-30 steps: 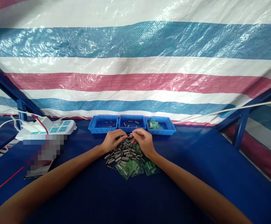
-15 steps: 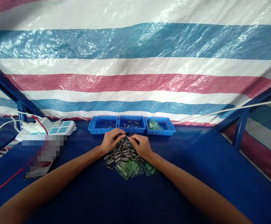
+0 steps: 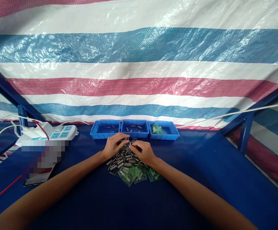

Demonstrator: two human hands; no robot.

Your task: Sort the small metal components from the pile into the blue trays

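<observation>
Over the far part of a pile of small metal pieces (image 3: 121, 159), my two hands meet with fingertips close together. A thin metal pin (image 3: 129, 141) stands up between them. Its lower end is pinched by the thumb and fingers of my right hand (image 3: 143, 152). My left hand (image 3: 114, 146) is curled, its fingertips closed at the pin's upper end. Grey cylinders and slim pins make up the pile. Small clear-green bags (image 3: 130, 175) with pieces inside lie along its near edge.
Three blue bins stand behind the pile: the left bin (image 3: 96, 131) holds thin pins, the middle bin (image 3: 135, 136) grey cylinders, the right bin (image 3: 167, 136) green bags. A white power strip (image 3: 68, 131) with cables lies left, behind a partly pixelated flat object (image 3: 39, 179).
My right hand has shifted slightly left and down, and the pin between the fingertips now shows more clearly. My left hand is almost unmoved. The view has tilted slightly.
</observation>
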